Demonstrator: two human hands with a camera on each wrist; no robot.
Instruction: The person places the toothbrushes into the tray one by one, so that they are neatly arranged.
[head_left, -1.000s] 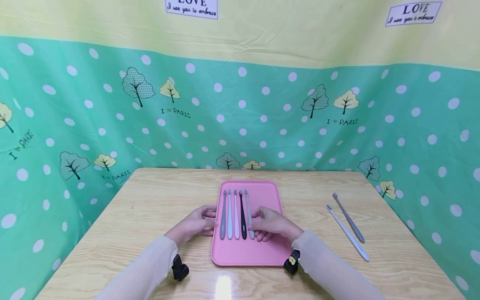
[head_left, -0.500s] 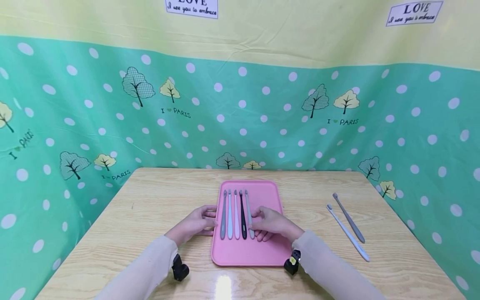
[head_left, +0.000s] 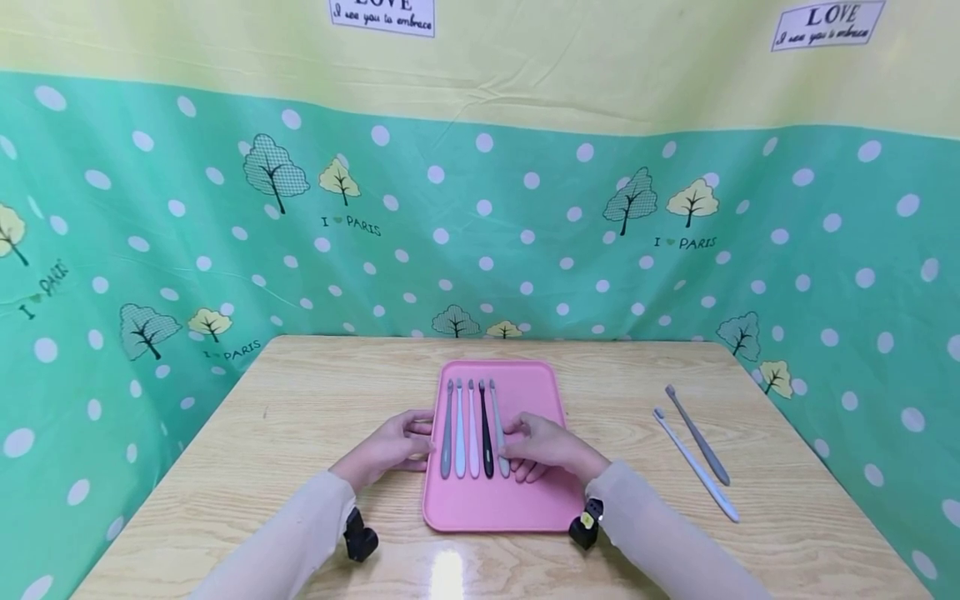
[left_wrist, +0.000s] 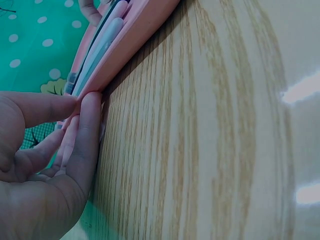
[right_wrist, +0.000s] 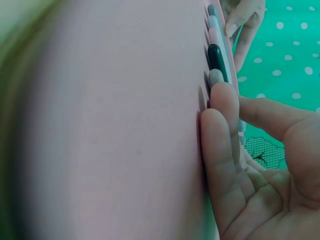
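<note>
On a pink tray (head_left: 495, 507), toothbrushes lie side by side, heads away from me: a dark grey toothbrush (head_left: 447, 433) at the left, then a pale blue toothbrush (head_left: 460, 433), a pink toothbrush (head_left: 472, 433), a black toothbrush (head_left: 486, 437) and a light grey toothbrush (head_left: 498, 421). My right hand (head_left: 549, 448) pinches the handle of the light grey one between thumb and fingers, its other fingers low over the tray. At the tray's left edge, my left hand (head_left: 384, 448) holds the rim; the left wrist view shows thumb and fingertip pinching it.
Right of the tray, another pale blue toothbrush (head_left: 696, 465) and another dark grey toothbrush (head_left: 697, 435) lie slanted on the wooden table (head_left: 337, 375). A green and yellow curtain (head_left: 510, 208) hangs behind the table and along both sides.
</note>
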